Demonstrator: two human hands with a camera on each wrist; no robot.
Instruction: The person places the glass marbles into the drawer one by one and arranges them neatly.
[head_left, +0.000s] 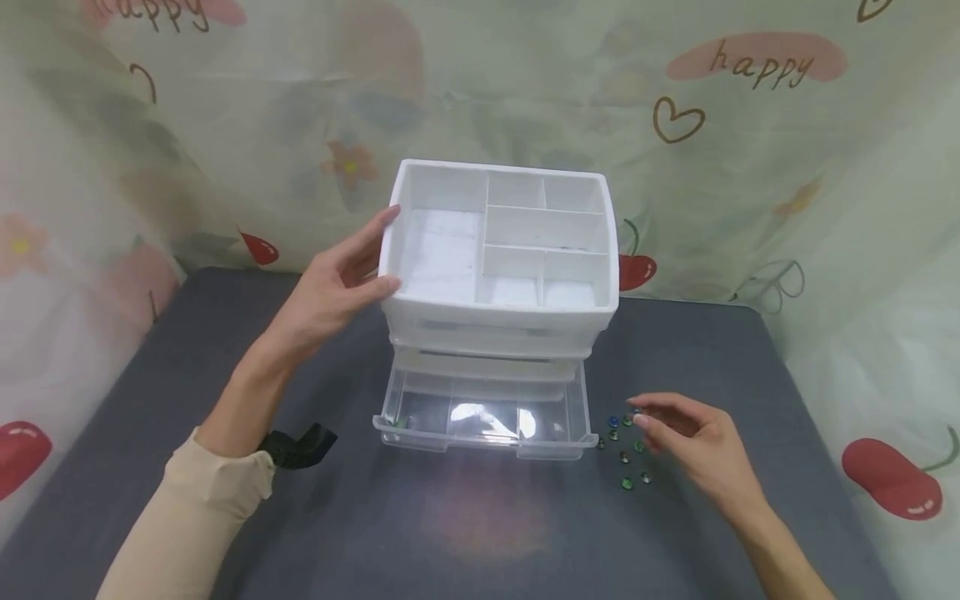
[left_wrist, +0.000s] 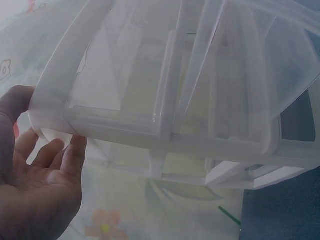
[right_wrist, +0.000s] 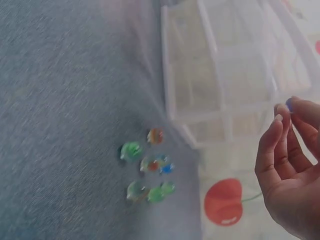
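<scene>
A white desktop drawer organizer [head_left: 498, 312] with a divided top stands on the dark table, its clear lower drawer [head_left: 480, 442] pulled out at the front. My left hand [head_left: 337, 275] grips the organizer's left upper edge, thumb near the front corner and fingers along the side. Between thumb and fingertips my right hand [head_left: 693, 446] pinches a small blue marble [right_wrist: 289, 104], just right of the drawer and above the table. Below that hand lie several glass marbles [right_wrist: 156, 194], green, blue and reddish-brown. Something small and green [head_left: 397, 423] shows in the drawer's left front corner.
The dark grey table [head_left: 480, 533] is backed by a pale printed curtain [head_left: 525, 83] with cherries and flowers. A black strap [head_left: 300, 447] sticks out from the left wrist. The open drawer's front edge juts toward me.
</scene>
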